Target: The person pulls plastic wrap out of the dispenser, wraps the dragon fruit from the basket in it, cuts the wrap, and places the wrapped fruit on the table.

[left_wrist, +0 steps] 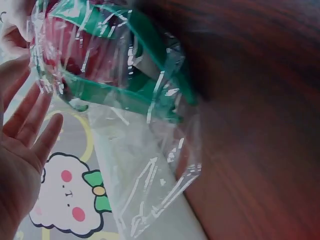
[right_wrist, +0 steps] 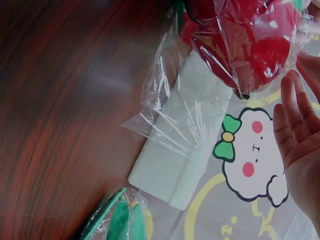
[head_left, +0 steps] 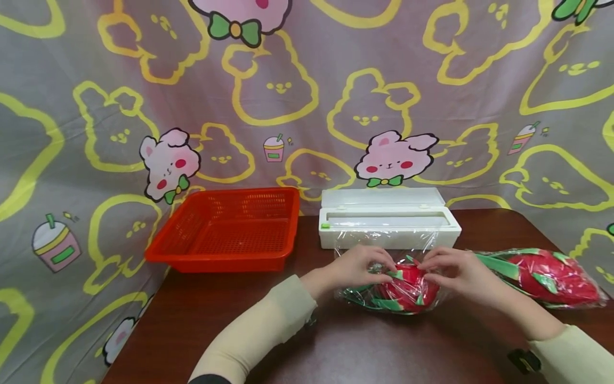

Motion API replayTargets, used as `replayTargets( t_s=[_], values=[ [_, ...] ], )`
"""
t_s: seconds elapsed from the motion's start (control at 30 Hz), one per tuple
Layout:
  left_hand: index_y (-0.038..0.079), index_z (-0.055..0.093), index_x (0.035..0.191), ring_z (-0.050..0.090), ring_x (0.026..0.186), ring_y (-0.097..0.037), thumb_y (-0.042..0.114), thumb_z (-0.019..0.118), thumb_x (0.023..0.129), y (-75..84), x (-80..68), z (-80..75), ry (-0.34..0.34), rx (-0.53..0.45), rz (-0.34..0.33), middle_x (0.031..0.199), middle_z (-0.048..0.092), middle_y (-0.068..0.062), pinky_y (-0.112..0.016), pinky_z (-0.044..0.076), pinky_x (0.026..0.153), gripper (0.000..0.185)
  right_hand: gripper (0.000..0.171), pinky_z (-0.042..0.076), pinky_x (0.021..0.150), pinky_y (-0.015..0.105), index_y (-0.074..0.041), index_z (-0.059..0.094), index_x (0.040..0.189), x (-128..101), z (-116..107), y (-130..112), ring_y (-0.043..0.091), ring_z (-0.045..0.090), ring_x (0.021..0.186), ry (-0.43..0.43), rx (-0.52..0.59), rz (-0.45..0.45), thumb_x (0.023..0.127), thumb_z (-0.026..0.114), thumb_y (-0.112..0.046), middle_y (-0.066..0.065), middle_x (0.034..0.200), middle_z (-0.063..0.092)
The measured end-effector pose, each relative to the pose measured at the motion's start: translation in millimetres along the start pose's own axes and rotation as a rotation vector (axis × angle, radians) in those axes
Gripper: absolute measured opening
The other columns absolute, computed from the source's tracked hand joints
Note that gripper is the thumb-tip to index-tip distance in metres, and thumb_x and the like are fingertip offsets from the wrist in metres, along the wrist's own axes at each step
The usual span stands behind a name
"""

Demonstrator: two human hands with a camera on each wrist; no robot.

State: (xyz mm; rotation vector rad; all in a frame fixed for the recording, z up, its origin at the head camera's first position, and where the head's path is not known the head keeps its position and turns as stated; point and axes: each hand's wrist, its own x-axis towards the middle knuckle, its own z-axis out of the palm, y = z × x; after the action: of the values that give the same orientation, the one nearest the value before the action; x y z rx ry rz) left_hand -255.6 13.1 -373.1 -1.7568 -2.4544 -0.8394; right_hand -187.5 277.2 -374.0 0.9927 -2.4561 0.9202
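A red dragon fruit (head_left: 408, 288) with green scales sits on the table, loosely wrapped in clear cling film (left_wrist: 145, 195). My left hand (head_left: 362, 266) is at its left side, thumb and fingers pinching the film near the top. From the other side my right hand (head_left: 462, 274) pinches the film too, its fingertips close to those of the left. Loose film spreads out past both ends of the fruit in the wrist views. Several fingers of the right hand (right_wrist: 302, 120) look extended beside the fruit.
Behind the fruit stands a white cling film dispenser (head_left: 388, 238), lid raised, with a roll inside and a green slider. A second wrapped dragon fruit (head_left: 551, 277) lies at the right. An orange-red plastic basket (head_left: 230, 261) stands back left. A patterned curtain (head_left: 307, 106) hangs behind the brown table (head_left: 364, 352).
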Motion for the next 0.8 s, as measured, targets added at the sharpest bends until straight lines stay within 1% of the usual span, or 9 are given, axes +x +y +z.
replayTargets(
  t_s=[0.1, 0.3, 0.4, 0.53, 0.63, 0.8],
  values=[
    [0.01, 0.075, 0.102, 0.058, 0.09, 0.002, 0.016, 0.074, 0.088, -3.4, -2.1, 3.9, 0.013, -0.027, 0.006, 0.103, 0.069, 0.001, -0.012, 0.045, 0.08, 0.015, 0.03, 0.052, 0.061, 0.021, -0.015, 0.077, 0.098, 0.8, 0.6, 1.3, 0.009, 0.059, 0.081, -0.025, 0.0, 0.031, 0.071, 0.086, -0.005, -0.006, 0.096, 0.064],
    [0.01, 0.074, 0.093, 0.057, 0.085, 0.003, 0.013, 0.073, 0.088, -7.6, -3.9, 7.6, 0.067, -0.034, 0.005, 0.094, 0.07, 0.002, -0.011, 0.045, 0.079, 0.006, 0.024, 0.054, 0.063, 0.024, -0.025, 0.075, 0.09, 2.3, -0.3, 0.5, 0.008, 0.057, 0.082, -0.071, -0.01, 0.091, 0.073, 0.085, -0.011, -0.01, 0.093, 0.061],
    [0.009, 0.073, 0.092, 0.055, 0.08, 0.002, 0.012, 0.072, 0.089, -8.0, -4.5, 8.0, 0.074, -0.043, -0.002, 0.091, 0.07, 0.002, -0.011, 0.045, 0.076, 0.004, 0.022, 0.054, 0.062, 0.024, -0.027, 0.072, 0.088, 3.7, -1.2, -0.9, 0.008, 0.057, 0.08, -0.089, -0.009, 0.104, 0.075, 0.084, -0.014, -0.011, 0.092, 0.06],
    [0.007, 0.07, 0.092, 0.054, 0.075, 0.005, 0.012, 0.07, 0.091, -8.3, -4.9, 9.2, 0.066, -0.067, -0.018, 0.086, 0.07, 0.003, -0.01, 0.044, 0.073, 0.004, 0.02, 0.053, 0.062, 0.024, -0.028, 0.069, 0.088, 5.5, -3.8, -1.3, 0.007, 0.056, 0.079, -0.135, 0.012, 0.137, 0.078, 0.082, -0.017, -0.011, 0.091, 0.06],
    [0.007, 0.07, 0.094, 0.055, 0.077, 0.008, 0.012, 0.071, 0.09, -8.1, -5.1, 9.1, 0.059, -0.083, -0.048, 0.086, 0.071, 0.004, -0.009, 0.044, 0.075, 0.006, 0.018, 0.054, 0.063, 0.024, -0.027, 0.07, 0.091, 6.6, -6.8, -0.8, 0.007, 0.057, 0.08, -0.167, 0.023, 0.136, 0.08, 0.081, -0.017, -0.01, 0.092, 0.06],
    [0.01, 0.072, 0.093, 0.056, 0.079, 0.006, 0.014, 0.076, 0.086, -10.0, -6.2, 7.3, 0.061, -0.063, -0.092, 0.087, 0.069, 0.007, -0.008, 0.044, 0.075, 0.009, 0.019, 0.055, 0.064, 0.023, -0.026, 0.07, 0.09, 7.4, -8.8, -0.4, 0.007, 0.057, 0.08, -0.173, 0.02, 0.08, 0.079, 0.081, -0.014, -0.009, 0.092, 0.06]
  ],
)
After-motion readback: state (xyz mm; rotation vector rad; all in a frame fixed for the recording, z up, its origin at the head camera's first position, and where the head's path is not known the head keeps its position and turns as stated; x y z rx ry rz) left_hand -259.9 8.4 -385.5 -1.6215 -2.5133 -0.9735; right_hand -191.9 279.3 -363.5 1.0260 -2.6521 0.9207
